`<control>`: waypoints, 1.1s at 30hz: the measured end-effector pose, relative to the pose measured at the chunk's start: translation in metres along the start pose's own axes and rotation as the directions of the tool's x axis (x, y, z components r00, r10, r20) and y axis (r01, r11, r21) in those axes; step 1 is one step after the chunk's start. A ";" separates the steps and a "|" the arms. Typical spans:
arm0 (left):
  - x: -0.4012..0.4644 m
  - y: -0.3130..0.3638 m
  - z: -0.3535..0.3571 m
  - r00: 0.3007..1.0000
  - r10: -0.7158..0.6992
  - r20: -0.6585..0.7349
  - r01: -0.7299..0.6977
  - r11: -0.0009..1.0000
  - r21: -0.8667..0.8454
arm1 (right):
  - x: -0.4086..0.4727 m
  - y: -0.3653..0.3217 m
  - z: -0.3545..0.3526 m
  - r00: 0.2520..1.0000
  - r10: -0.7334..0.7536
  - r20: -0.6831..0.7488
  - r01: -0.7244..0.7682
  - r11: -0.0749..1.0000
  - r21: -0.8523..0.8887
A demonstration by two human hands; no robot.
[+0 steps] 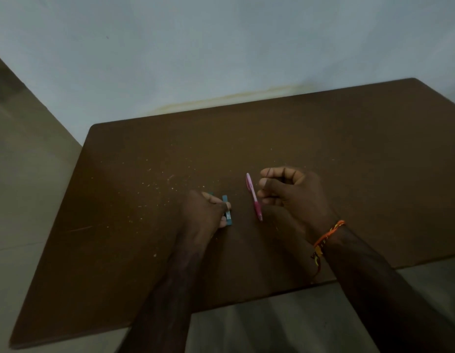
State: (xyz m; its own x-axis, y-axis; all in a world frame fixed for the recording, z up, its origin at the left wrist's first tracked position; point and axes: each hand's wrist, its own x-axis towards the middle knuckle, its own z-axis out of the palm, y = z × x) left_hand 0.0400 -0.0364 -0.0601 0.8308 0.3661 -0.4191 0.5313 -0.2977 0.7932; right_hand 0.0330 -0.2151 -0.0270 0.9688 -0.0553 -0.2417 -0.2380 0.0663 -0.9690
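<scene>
We note the fingers (266,183) of the right hand (290,194) curled inward. In this dim view we cannot tell whether their tips touch the pink pen (254,197) or sit just right of it. The pen lies on the brown table (348,149), its long axis running away from the person. Left of the pen, the left hand (203,212) pinches a small blue block (229,216). We judge the right hand nearer the pen.

Dark brown flat rectangular tabletop (323,138), rounded corners. Pale fine specks (155,179) are scattered over its left-centre area. Near centre: slim pink plastic pen (253,197), small teal block (227,211), apart.
</scene>
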 end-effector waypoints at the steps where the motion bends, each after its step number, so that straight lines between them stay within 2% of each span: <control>1: -0.001 0.000 0.000 1.000 0.000 -0.008 0.000 1.000 0.006 | 0.000 0.000 0.000 1.000 -0.009 -0.005 0.009 1.000 0.001; 3: -0.001 0.000 0.001 0.997 0.051 -0.056 -0.050 0.999 0.018 | 0.001 -0.001 -0.001 0.999 -0.025 -0.021 0.025 1.000 0.012; 5: -0.002 0.003 0.003 0.980 0.168 -0.108 -0.162 0.985 0.061 | 0.002 -0.001 -0.003 0.998 -0.043 -0.046 0.044 0.998 0.037; 8: -0.004 0.014 0.013 0.946 0.299 -0.124 -0.287 0.952 0.106 | 0.002 -0.005 -0.012 0.994 -0.072 -0.079 0.077 0.995 0.056; 11: -0.006 0.028 0.032 0.914 0.387 -0.124 -0.356 0.909 0.216 | 0.003 -0.008 -0.021 0.989 -0.089 -0.115 0.097 0.993 0.061; 14: -0.003 0.044 0.047 0.918 0.388 -0.082 -0.348 0.887 0.303 | 0.004 -0.008 -0.026 0.988 -0.097 -0.122 0.103 0.994 0.045; 17: 0.004 0.053 0.055 0.935 0.353 0.035 -0.314 0.777 0.545 | 0.004 -0.008 -0.027 0.986 -0.117 -0.120 0.121 0.992 0.029; 19: 0.007 0.055 0.057 0.950 0.306 0.063 -0.284 0.761 0.583 | 0.004 -0.008 -0.029 0.985 -0.119 -0.122 0.123 0.992 0.026; 22: 0.012 0.053 0.057 0.970 0.229 0.076 -0.238 0.850 0.470 | 0.004 -0.009 -0.031 0.986 -0.109 -0.123 0.114 0.993 0.033; 25: 0.007 0.051 0.051 0.974 0.200 0.102 -0.219 0.949 0.229 | 0.003 -0.009 -0.032 0.986 -0.094 -0.140 0.100 0.994 0.039; 29: -0.014 0.047 0.034 0.951 0.270 0.151 -0.266 0.963 -0.045 | 0.001 -0.013 -0.026 0.987 -0.088 -0.135 0.097 0.993 0.064; 33: -0.034 0.041 0.014 0.942 0.268 0.200 -0.221 0.948 -0.228 | -0.005 -0.024 -0.018 0.982 -0.132 -0.133 0.149 0.981 0.124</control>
State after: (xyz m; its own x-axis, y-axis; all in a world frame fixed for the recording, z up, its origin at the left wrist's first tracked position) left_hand 0.0358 -0.0740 -0.0191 0.9586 0.0886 -0.2708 0.2821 -0.1624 0.9455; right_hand 0.0323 -0.2343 -0.0036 0.9738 -0.1955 -0.1163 -0.0809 0.1802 -0.9803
